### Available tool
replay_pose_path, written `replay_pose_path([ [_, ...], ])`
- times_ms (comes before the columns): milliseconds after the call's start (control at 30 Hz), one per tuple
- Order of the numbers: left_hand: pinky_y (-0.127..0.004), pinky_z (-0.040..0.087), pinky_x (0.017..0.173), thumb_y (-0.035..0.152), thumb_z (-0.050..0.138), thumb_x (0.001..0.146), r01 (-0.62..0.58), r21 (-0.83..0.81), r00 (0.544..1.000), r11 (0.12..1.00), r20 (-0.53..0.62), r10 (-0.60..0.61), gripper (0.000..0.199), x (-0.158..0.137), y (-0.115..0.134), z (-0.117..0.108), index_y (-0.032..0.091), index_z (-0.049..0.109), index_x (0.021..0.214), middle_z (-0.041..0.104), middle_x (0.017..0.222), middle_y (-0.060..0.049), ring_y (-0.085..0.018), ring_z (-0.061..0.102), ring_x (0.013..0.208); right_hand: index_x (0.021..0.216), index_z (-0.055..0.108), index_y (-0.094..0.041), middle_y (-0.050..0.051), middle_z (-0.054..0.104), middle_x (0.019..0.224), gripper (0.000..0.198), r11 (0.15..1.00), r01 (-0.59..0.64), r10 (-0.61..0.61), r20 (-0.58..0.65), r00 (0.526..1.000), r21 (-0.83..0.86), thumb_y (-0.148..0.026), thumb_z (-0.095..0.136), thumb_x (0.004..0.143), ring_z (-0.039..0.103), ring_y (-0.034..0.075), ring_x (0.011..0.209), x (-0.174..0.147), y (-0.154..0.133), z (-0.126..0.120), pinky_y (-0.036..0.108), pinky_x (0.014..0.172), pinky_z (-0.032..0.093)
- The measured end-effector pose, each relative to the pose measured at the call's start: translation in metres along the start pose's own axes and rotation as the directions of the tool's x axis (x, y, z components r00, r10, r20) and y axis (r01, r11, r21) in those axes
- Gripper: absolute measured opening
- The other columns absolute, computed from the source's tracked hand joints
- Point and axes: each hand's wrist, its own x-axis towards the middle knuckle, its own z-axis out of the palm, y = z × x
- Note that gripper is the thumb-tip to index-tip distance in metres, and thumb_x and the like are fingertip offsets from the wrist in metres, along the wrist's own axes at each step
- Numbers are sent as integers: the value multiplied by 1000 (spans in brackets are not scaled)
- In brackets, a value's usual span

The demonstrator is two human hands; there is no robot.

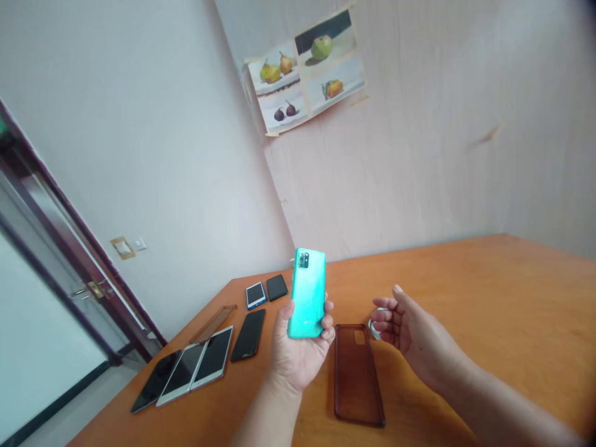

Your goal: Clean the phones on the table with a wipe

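A turquoise smartphone (308, 295) stands upright in my left hand (300, 363), its back and camera block facing me. The thumb presses one long edge and the fingers wrap the other. My right hand (416, 338) is raised over the table to the right, palm turned inward, fingers apart and slightly bent, holding nothing. Partly hidden behind its fingers is a small white object (374, 329) whose kind I cannot make out. Between my hands, a reddish-brown translucent phone case (356, 375) lies on the table with its camera cutout at the far end.
Left on the wooden table (447, 273) lie a black phone (248, 335), white-framed devices (213, 355), a dark device (156, 380) and a clear brownish case (213, 324). Farther back are a blue-edged phone (256, 295) and another black phone (277, 287). Walls rise behind.
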Motion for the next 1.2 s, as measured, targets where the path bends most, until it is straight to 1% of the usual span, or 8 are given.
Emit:
replay_pose_path([
  [200,-27,44,64,49,59,86,12,43,999,999,-30,-11,52,1,0,-3,8,64,117,65,102,-15,-16,57,75,94,65,-16,6,68,74,37,1000,1,-1,3,1000,-15,-53,58,91,63,16,62,1,0,-1,26,57,52],
  [400,-25,41,57,41,71,77,1,238,953,971,-294,71,40,10,2,-12,12,65,105,68,96,-11,-14,59,68,89,63,-17,5,67,74,28,953,89,-100,-24,995,-290,-45,62,87,60,15,62,-2,1,-2,25,55,46],
  [467,-24,40,54,40,72,76,-3,289,921,957,-371,115,39,13,3,-16,13,64,103,69,92,-9,-13,59,64,83,61,-18,3,66,72,28,832,127,-151,0,989,-541,-44,54,90,58,14,61,-1,2,-3,25,55,43],
  [567,-23,39,52,40,73,75,-14,315,891,949,-428,155,38,17,5,-21,14,63,101,69,87,-8,-12,58,60,69,56,-21,-1,59,61,28,544,193,-176,114,978,-817,-40,52,88,51,13,55,4,7,-8,25,53,36],
  [700,-20,36,49,39,75,73,-67,344,842,936,-484,238,37,19,9,-26,17,62,99,69,82,-5,-11,58,57,64,56,-22,-4,52,54,16,338,242,-184,189,965,-909,-27,71,70,45,13,53,5,18,-14,27,53,26],
  [867,-19,33,46,40,78,69,-134,355,778,925,-541,320,38,21,17,-30,17,63,95,68,80,-3,-9,57,54,90,59,-23,0,63,70,19,-23,280,-132,280,951,-960,-24,67,73,56,19,63,-5,33,-16,28,57,28],
  [1033,-18,32,46,44,79,67,-183,330,734,926,-581,352,41,22,26,-31,17,64,94,67,79,-2,-8,57,54,96,58,-23,0,62,71,25,-79,363,-74,369,927,-928,-14,52,74,58,19,66,1,39,-23,29,60,33],
  [1200,-18,30,46,49,80,64,-202,310,709,929,-609,357,46,22,28,-31,17,65,93,66,79,-2,-8,57,55,85,56,-24,-2,53,60,16,-42,411,-185,411,892,-911,-20,49,70,52,20,60,12,39,-26,30,59,34],
])
